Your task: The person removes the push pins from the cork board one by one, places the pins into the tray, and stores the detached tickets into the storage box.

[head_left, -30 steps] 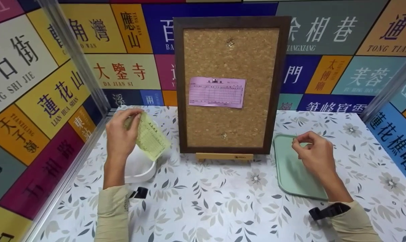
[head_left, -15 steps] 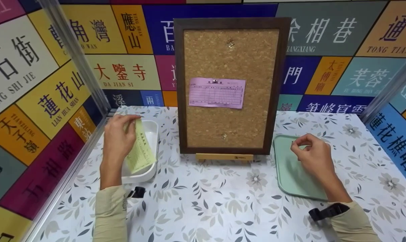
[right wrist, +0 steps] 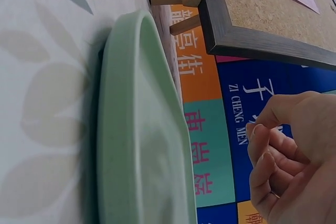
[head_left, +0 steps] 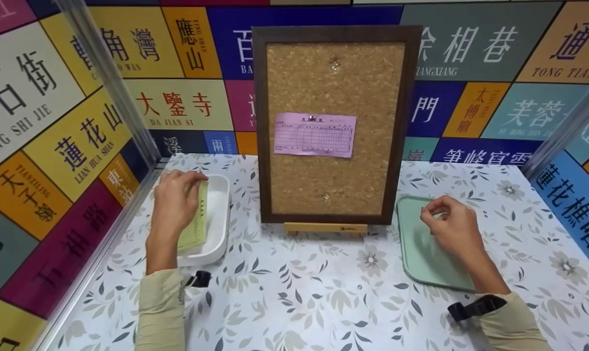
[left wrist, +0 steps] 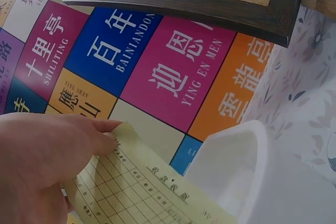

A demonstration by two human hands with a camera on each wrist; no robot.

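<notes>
My left hand (head_left: 175, 202) pinches a yellow receipt slip (head_left: 197, 226) by its upper edge, and the slip hangs inside the white bin (head_left: 219, 243). In the left wrist view the slip (left wrist: 152, 182) shows a printed grid, beside the bin's white rim (left wrist: 257, 135). Over the green tray (head_left: 416, 263), my right hand (head_left: 453, 224) has thumb and index finger pinched together. A tiny dark thing seems to sit at those fingertips, too small to name. The right wrist view shows the other fingers of this hand (right wrist: 294, 156) curled.
A framed cork board (head_left: 294, 190) stands on a small wooden stand (head_left: 326, 227) between the hands. On it hangs a pink slip (head_left: 314, 136) with a pin at its top. Two clear pins sit above and below. Sign-printed walls enclose the floral-patterned table (head_left: 304, 282).
My left hand has moved slightly down and left, bringing the yellow slip down into the white bin and turning it more upright. The right hand has barely moved.
</notes>
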